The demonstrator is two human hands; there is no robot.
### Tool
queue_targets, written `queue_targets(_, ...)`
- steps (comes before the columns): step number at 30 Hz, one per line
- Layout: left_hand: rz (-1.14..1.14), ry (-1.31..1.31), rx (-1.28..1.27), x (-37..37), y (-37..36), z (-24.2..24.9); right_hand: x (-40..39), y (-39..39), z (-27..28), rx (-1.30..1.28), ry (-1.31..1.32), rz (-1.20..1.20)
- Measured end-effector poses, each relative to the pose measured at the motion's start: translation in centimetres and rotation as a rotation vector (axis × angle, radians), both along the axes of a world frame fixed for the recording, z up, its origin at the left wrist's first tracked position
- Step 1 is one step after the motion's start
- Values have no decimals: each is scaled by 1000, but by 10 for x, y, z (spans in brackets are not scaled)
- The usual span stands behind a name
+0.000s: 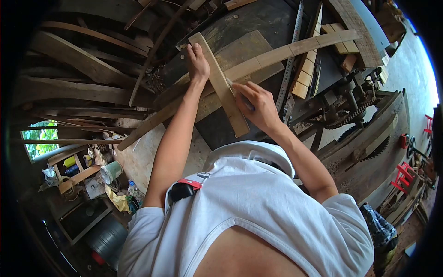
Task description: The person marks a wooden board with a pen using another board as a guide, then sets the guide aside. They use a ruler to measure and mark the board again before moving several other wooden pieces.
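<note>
A short flat wooden board (220, 85) lies slantwise across a long curved wooden strip (272, 56), which has lines marked across it at intervals. My left hand (198, 63) grips the board near its far end, fingers along the edge. Beside the board's right edge, my right hand (258, 104) is closed in a pinch around a slim thing that looks like a pencil (229, 82); most of it is hidden by the fingers. Its tip is close to where board and strip cross. A wider plank (256, 44) lies beneath the strip.
A steel ruler (287, 76) and lined wooden pieces (305, 74) lie right of my hands on the dark table (258, 18). Further right are a chain mechanism (353, 111) and a toothed saw blade (376, 150). Long curved timbers (83, 90) are stacked on the left.
</note>
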State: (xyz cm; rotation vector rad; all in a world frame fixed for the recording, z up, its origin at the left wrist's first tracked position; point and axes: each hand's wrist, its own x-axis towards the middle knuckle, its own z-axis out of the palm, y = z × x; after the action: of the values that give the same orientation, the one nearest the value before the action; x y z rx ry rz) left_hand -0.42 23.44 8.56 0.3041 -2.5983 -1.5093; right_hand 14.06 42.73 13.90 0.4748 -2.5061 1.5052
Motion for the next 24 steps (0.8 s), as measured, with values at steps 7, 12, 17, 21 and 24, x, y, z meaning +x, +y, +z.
queue_targets(7,2,-35,-4,5,8,14,-8,-5,-5,-39,11,-20)
queue_targets(12,31,9,-44,-12,-9,-29,5,0,1,44,-22,8)
queue_targets(17,10,-45,8,4,5,13,4,-2,2,14,1,-7)
queue_targets(21,13,0,6,4,4,9,-9,-9,-6,-11,79,-36)
queue_targets(24,6,14,-37,-2,5,11,14,2,3,20,-70,31)
